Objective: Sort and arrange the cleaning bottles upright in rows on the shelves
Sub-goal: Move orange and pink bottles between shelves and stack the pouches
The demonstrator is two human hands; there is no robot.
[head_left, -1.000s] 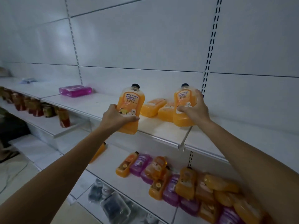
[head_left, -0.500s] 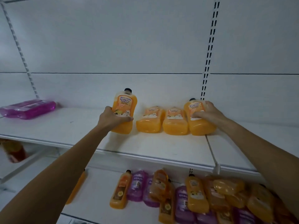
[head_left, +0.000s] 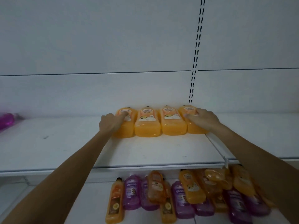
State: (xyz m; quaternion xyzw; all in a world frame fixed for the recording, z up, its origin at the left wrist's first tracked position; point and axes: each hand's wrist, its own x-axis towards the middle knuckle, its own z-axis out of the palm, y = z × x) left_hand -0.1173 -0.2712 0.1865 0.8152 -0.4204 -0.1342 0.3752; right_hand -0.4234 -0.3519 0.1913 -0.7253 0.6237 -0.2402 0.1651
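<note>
The left hand (head_left: 111,123) reaches forward with its fingers stretched over the face of the left bottle (head_left: 125,126), not wrapped round it; the thumb is hidden. The right hand (head_left: 203,119) lies flat, fingers spread, on the face of the right bottle (head_left: 193,125). Both forearms cross the upper shelf (head_left: 145,151) from the front edge.

Between the two bottles being touched sit two middle bottles (head_left: 159,125). All four are orange, side by side and touching, in one row at the very back of the shelf, caps against the back wall (head_left: 97,46), labels facing the viewer. Whether they stand fully upright or lean back cannot be told.

A slotted rail (head_left: 196,50) runs up the wall just above the right bottle. Below the right forearm, a seam (head_left: 215,146) splits the shelf from its neighbour. Bare shelf stretches in front of the row and far to the left, with more on the right. At the far left edge lies a blurred pink bottle (head_left: 6,120), well apart from the row.

Under the shelf's front lip is the lower shelf (head_left: 77,207). It holds a heap (head_left: 186,199) of orange and purple bottles lying on their sides, overlapping and stacked unevenly, thickest on the right, where the right arm covers part of it. To the left of the heap the lower shelf is bare.
</note>
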